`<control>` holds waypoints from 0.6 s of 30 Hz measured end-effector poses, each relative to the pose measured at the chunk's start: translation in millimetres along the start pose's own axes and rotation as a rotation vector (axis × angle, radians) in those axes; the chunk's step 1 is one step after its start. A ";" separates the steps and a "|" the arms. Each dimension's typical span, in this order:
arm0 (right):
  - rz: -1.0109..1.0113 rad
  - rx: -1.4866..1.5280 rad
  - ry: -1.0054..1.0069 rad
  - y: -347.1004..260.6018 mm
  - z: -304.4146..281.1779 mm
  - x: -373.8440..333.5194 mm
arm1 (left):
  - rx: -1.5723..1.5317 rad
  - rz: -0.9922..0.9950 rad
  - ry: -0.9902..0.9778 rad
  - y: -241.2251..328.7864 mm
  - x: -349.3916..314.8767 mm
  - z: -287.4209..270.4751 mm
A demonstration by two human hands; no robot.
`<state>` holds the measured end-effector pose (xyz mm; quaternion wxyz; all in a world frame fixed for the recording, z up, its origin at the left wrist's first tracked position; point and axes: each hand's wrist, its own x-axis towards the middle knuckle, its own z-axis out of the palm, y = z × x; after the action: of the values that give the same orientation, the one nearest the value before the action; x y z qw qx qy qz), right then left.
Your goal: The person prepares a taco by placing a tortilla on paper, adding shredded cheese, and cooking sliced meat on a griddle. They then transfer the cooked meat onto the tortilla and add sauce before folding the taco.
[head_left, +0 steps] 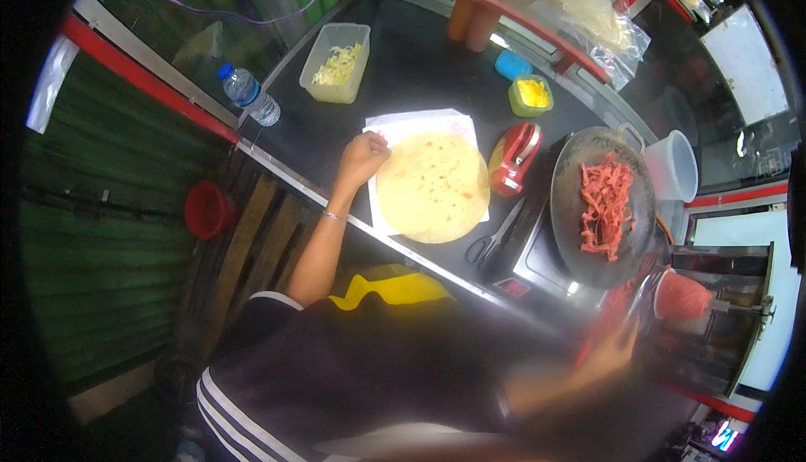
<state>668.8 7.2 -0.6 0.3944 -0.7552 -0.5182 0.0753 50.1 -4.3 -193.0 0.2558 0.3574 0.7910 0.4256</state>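
Note:
A round flatbread (432, 189) with brown spots lies on white paper sheets (420, 123) at the counter's front edge. My left hand (367, 154) is closed at its upper left rim, above the paper; the curled fingers hide whatever they may pinch. Far to the right, my right hand (617, 350) is smeared by motion beside a blurred red, elongated shape (606, 315). I cannot make out its fingers or whether it holds that shape. Just beyond it, reddish meat strips (606, 206) lie in a wide, dark pan (571, 231) on the stove.
Scissors (495, 242) and a red-and-silver tool (515, 160) lie between bread and pan. Behind stand a tub of pale shreds (334, 91), a small green tub with yellow filling (531, 109) and a water bottle (250, 95). A white bucket (676, 168) stands beyond the pan.

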 end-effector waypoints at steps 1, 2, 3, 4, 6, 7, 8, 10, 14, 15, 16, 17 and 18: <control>0.002 -0.038 -0.002 1.6 0.6 -3.2 | 0.008 -0.012 0.001 -0.8 -0.3 1.2; -0.006 -0.089 0.014 2.4 0.8 -6.7 | 0.011 0.009 0.031 -0.3 -1.3 2.3; -0.025 -0.117 0.027 2.0 1.2 -9.4 | 0.027 -0.001 0.052 1.7 -2.2 2.8; -0.025 -0.136 0.036 1.0 1.3 -13.0 | 0.044 -0.009 0.070 4.4 -4.4 3.2; -0.009 -0.160 0.052 -2.9 2.2 -19.5 | 0.135 -0.023 0.018 11.0 -8.8 0.4; 0.006 -0.164 0.057 -5.5 2.8 -22.7 | 0.179 -0.009 0.013 14.3 -10.8 -1.2; 0.019 -0.169 0.061 -8.1 3.8 -25.9 | 0.206 -0.015 -0.020 17.1 -11.9 -2.8; 0.036 -0.153 0.070 -13.2 6.1 -31.1 | 0.252 0.014 -0.044 20.5 -11.7 -5.5; 0.045 -0.130 0.087 -21.0 9.5 -35.3 | 0.256 0.006 -0.047 19.1 -6.6 -7.0; 0.060 -0.146 0.086 -22.0 9.7 -35.0 | 0.250 0.009 -0.030 17.9 -5.8 -6.8; 0.103 -0.130 0.072 -22.7 9.9 -34.3 | 0.245 0.012 -0.011 16.6 -5.5 -7.0; 0.086 -0.173 0.078 -22.6 10.0 -33.5 | 0.197 0.012 0.009 15.3 -6.1 -7.3; 0.097 -0.186 0.069 -22.0 9.7 -32.2 | 0.150 0.011 0.033 14.1 -7.2 -7.9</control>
<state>633.2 -11.6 -1.8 0.3360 -0.8148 -0.4719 0.0201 53.9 -8.5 -176.2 0.2130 0.3730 0.8227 0.3723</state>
